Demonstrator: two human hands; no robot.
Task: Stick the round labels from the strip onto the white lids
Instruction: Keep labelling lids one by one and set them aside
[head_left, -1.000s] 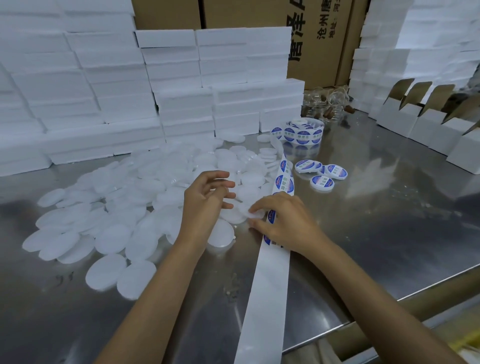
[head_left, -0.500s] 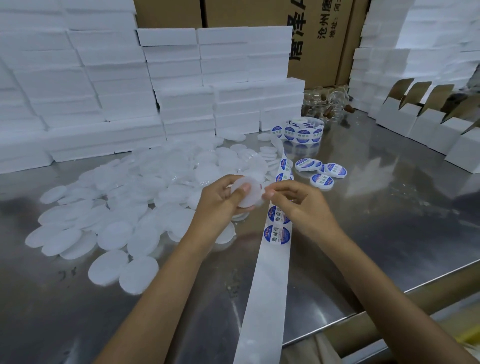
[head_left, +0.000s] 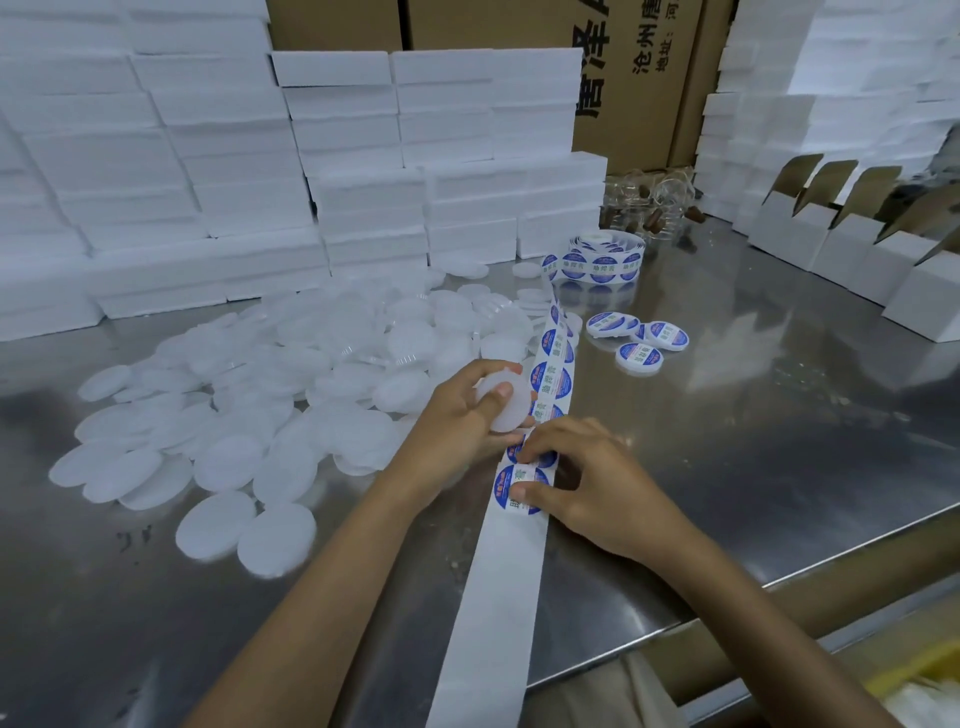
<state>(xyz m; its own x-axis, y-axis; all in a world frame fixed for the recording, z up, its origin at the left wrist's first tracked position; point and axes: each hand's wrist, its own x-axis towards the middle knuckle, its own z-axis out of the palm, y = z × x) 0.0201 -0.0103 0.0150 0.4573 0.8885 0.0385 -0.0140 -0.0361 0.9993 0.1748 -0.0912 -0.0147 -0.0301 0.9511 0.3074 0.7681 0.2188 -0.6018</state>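
Beyond both hands, brown cardboard cartons (head_left: 613, 78) are printed in large black Chinese characters; "沧州" can be made out, the rest being cropped. Left of the left hand, a wide heap of plain white round plastic lids (head_left: 291, 395) is spread over the steel table (head_left: 727, 467); a careless sweep of the forearm could scatter it. The long white backing strip of round blue-and-white labels (head_left: 553, 358) runs from a roll beyond the hands, under the right hand and off the near table edge; since its bare tail hangs free, it could be dragged askew. One white lid (head_left: 506, 402) is gripped by the left hand (head_left: 457, 421), just left of the strip. The label (head_left: 535, 457) under the right hand (head_left: 597, 483) is being picked at by the fingertips, the thumb pressing the next label; it could crease, tear or be laid off-centre. The label lettering is too small to be read.
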